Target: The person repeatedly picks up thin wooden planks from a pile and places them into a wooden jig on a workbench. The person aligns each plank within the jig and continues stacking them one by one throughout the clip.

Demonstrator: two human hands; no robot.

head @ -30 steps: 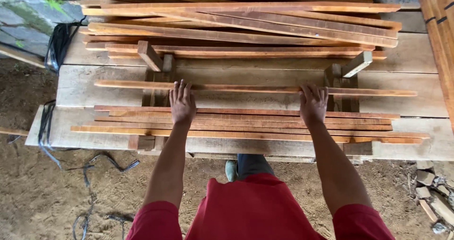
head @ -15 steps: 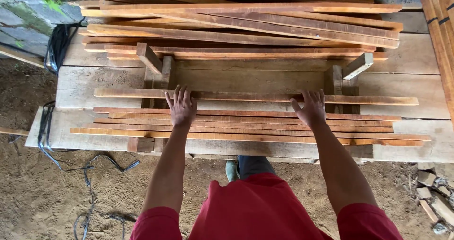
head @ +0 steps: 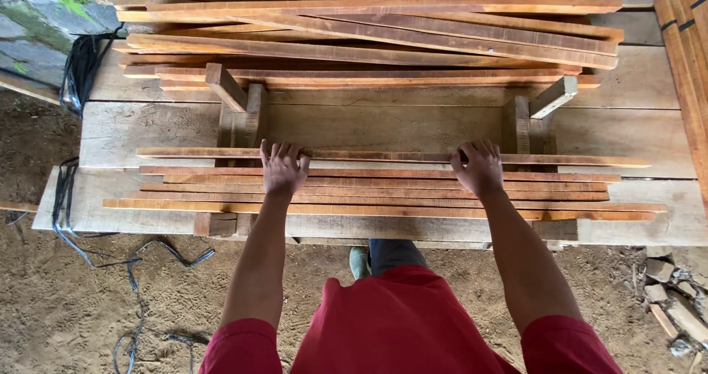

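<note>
Both hands rest flat on one long wooden slat at the workbench.

The left hand (head: pixel 283 169) and the right hand (head: pixel 479 169) lie palm down with fingers spread, pressing on the thin slat (head: pixel 383 156) and gripping nothing; the fingertips reach over its far edge. Just under the wrists lies a row of similar slats (head: pixel 383 193), side by side and touching. Beyond the fingers, two upright wooden blocks (head: pixel 243 116) stand on the plank bench (head: pixel 118 127), and behind them is a loose pile of longer slats (head: pixel 369 35). Below the bench is sandy ground (head: pixel 66 307) with a dark cable (head: pixel 133 271). Compared with one second ago, the slat and both hands are closer to the near row.
</note>
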